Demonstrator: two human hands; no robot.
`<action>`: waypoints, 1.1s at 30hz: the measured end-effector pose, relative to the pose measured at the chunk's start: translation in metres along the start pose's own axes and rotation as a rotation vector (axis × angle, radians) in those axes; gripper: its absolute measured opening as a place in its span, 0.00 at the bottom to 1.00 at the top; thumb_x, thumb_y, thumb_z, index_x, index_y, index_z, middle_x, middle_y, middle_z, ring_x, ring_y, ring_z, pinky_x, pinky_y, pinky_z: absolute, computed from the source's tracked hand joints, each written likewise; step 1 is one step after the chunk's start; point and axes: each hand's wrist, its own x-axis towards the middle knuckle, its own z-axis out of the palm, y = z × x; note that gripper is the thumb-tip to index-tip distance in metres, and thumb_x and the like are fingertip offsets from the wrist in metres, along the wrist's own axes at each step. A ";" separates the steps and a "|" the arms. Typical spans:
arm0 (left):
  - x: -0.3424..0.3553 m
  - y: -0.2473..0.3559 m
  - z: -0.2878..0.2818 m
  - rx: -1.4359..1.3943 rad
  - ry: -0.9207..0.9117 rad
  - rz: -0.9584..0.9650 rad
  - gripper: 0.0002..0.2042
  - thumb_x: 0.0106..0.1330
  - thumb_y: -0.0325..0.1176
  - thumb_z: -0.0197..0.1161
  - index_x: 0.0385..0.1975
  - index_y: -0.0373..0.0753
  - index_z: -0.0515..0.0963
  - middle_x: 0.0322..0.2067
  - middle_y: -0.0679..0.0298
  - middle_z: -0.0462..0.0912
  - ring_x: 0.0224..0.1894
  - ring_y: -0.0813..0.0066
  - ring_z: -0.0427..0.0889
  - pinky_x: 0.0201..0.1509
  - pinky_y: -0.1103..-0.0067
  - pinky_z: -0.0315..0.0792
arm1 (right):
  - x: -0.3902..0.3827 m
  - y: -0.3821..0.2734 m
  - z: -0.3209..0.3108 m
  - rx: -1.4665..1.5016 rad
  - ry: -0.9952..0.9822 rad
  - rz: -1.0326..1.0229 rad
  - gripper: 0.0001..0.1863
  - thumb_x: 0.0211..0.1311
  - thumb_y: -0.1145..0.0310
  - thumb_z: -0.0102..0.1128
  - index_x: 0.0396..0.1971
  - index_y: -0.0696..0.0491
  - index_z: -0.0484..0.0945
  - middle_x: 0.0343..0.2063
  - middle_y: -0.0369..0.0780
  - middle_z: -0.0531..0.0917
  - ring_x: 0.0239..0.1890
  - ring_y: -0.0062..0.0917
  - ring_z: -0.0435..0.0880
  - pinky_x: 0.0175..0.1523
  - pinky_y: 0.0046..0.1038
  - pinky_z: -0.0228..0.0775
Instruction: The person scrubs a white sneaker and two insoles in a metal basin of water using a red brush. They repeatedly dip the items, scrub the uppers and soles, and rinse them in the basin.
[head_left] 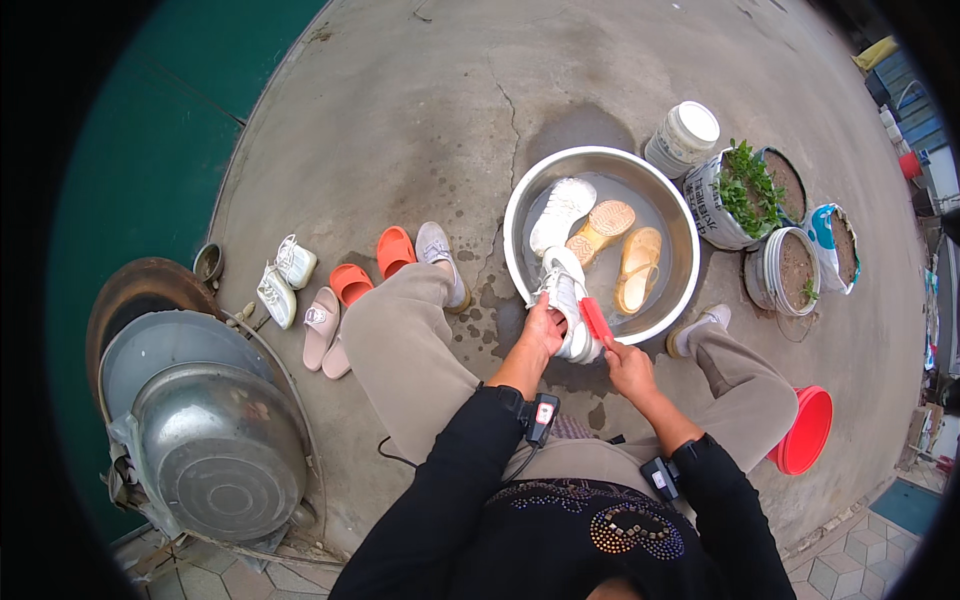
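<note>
My left hand (543, 328) grips a white sneaker (563, 290) over the near rim of a wide metal basin (690, 262). In my right hand (630, 368) is a red brush (596, 320), its head against the right side of that sneaker. Inside the basin, in shallow water, lie another white shoe (561, 212) and two tan shoes: one sole up (603, 228), the other a tan sandal (638, 268) with its open side up. The fingers of my left hand are partly hidden by the sneaker.
Left of my legs stand white sneakers (278, 280), pink slides (320, 325) and orange clogs (394, 250). Metal bowls (220, 450) lean at the left. Beyond the basin are a lidded white bucket (684, 138) and planters with green plants (745, 190); a red bucket (803, 430) lies right.
</note>
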 end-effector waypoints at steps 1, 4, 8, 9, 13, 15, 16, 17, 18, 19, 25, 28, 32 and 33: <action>0.001 -0.005 -0.002 0.096 -0.023 -0.027 0.29 0.67 0.54 0.46 0.57 0.35 0.64 0.57 0.52 0.67 0.56 0.59 0.68 0.63 0.66 0.59 | 0.004 0.000 0.003 0.023 0.009 -0.002 0.16 0.57 0.63 0.55 0.46 0.45 0.79 0.32 0.51 0.81 0.37 0.44 0.80 0.44 0.41 0.70; 0.007 -0.016 -0.012 0.402 -0.183 0.074 0.27 0.67 0.49 0.50 0.57 0.32 0.64 0.53 0.53 0.71 0.53 0.60 0.72 0.57 0.67 0.66 | 0.013 -0.010 0.008 0.037 0.005 -0.005 0.16 0.58 0.62 0.54 0.46 0.44 0.79 0.32 0.50 0.81 0.37 0.44 0.80 0.44 0.41 0.71; 0.014 -0.013 -0.034 0.695 0.083 0.241 0.23 0.67 0.42 0.53 0.53 0.29 0.66 0.45 0.53 0.76 0.43 0.64 0.78 0.46 0.70 0.72 | 0.007 -0.038 0.002 0.033 -0.043 0.027 0.16 0.58 0.61 0.52 0.46 0.43 0.79 0.31 0.49 0.82 0.36 0.44 0.81 0.44 0.41 0.72; 0.015 -0.009 -0.038 0.732 0.122 0.323 0.22 0.67 0.41 0.53 0.53 0.29 0.66 0.44 0.54 0.76 0.42 0.64 0.78 0.46 0.69 0.72 | 0.002 -0.043 -0.003 -0.037 -0.109 -0.002 0.16 0.58 0.61 0.52 0.46 0.43 0.79 0.30 0.49 0.82 0.36 0.44 0.81 0.43 0.41 0.72; 0.018 0.002 -0.033 0.541 0.145 0.316 0.27 0.68 0.47 0.50 0.52 0.24 0.66 0.45 0.50 0.75 0.43 0.62 0.78 0.48 0.71 0.72 | -0.031 -0.051 -0.019 -0.156 -0.186 -0.056 0.15 0.59 0.61 0.52 0.47 0.44 0.76 0.32 0.50 0.78 0.35 0.44 0.80 0.39 0.43 0.72; 0.016 -0.001 -0.024 0.457 0.088 0.243 0.29 0.69 0.50 0.46 0.53 0.25 0.65 0.48 0.49 0.73 0.46 0.61 0.77 0.52 0.68 0.71 | -0.034 -0.051 -0.022 -0.155 -0.150 -0.014 0.15 0.59 0.62 0.51 0.45 0.46 0.76 0.33 0.51 0.77 0.35 0.44 0.80 0.40 0.42 0.72; 0.014 -0.005 -0.020 0.463 0.064 0.244 0.29 0.69 0.51 0.43 0.53 0.25 0.65 0.50 0.49 0.72 0.48 0.60 0.77 0.53 0.67 0.71 | -0.030 -0.050 -0.022 -0.143 -0.119 0.002 0.14 0.59 0.62 0.51 0.44 0.48 0.77 0.33 0.51 0.78 0.36 0.44 0.80 0.40 0.43 0.72; 0.012 -0.009 -0.017 0.496 0.044 0.256 0.29 0.70 0.51 0.43 0.54 0.27 0.65 0.49 0.51 0.73 0.49 0.60 0.76 0.53 0.67 0.71 | -0.023 -0.051 -0.021 -0.111 -0.110 0.027 0.14 0.59 0.62 0.50 0.42 0.48 0.78 0.34 0.51 0.79 0.37 0.44 0.80 0.41 0.43 0.72; 0.011 -0.012 -0.015 0.532 0.051 0.266 0.28 0.70 0.51 0.42 0.54 0.27 0.65 0.49 0.51 0.73 0.49 0.61 0.76 0.53 0.67 0.71 | -0.012 -0.052 -0.018 -0.084 -0.100 0.049 0.14 0.59 0.62 0.50 0.41 0.49 0.78 0.34 0.50 0.79 0.37 0.44 0.80 0.41 0.43 0.72; 0.011 -0.013 -0.015 0.560 0.053 0.264 0.28 0.70 0.51 0.42 0.54 0.28 0.65 0.49 0.52 0.74 0.49 0.61 0.76 0.53 0.68 0.71 | -0.001 -0.053 -0.016 -0.055 -0.094 0.081 0.13 0.58 0.63 0.50 0.40 0.50 0.79 0.34 0.50 0.80 0.38 0.44 0.80 0.42 0.43 0.72; 0.016 0.000 -0.018 0.449 0.095 0.206 0.24 0.71 0.47 0.42 0.53 0.30 0.66 0.50 0.54 0.74 0.49 0.59 0.76 0.53 0.64 0.70 | 0.002 -0.056 -0.016 -0.001 -0.208 0.056 0.15 0.59 0.61 0.52 0.45 0.45 0.79 0.32 0.49 0.81 0.39 0.42 0.81 0.45 0.42 0.71; 0.014 -0.001 -0.015 0.407 0.153 0.172 0.24 0.71 0.46 0.43 0.54 0.30 0.65 0.50 0.54 0.73 0.50 0.60 0.76 0.53 0.64 0.70 | -0.032 -0.047 -0.027 0.005 -0.217 0.037 0.15 0.58 0.62 0.53 0.45 0.45 0.79 0.32 0.49 0.81 0.39 0.42 0.81 0.44 0.42 0.71; 0.010 -0.015 -0.009 0.516 0.107 0.205 0.23 0.71 0.46 0.44 0.53 0.30 0.66 0.50 0.54 0.74 0.49 0.60 0.76 0.54 0.64 0.70 | -0.021 -0.043 -0.026 0.056 -0.098 0.113 0.13 0.55 0.65 0.54 0.39 0.52 0.81 0.34 0.49 0.82 0.40 0.40 0.81 0.44 0.40 0.73; 0.010 -0.017 -0.010 0.517 0.082 0.199 0.22 0.70 0.45 0.45 0.53 0.31 0.66 0.50 0.55 0.74 0.49 0.61 0.76 0.54 0.64 0.70 | -0.008 -0.044 -0.022 0.034 -0.107 0.142 0.13 0.54 0.66 0.54 0.37 0.53 0.81 0.34 0.49 0.82 0.40 0.41 0.81 0.44 0.40 0.73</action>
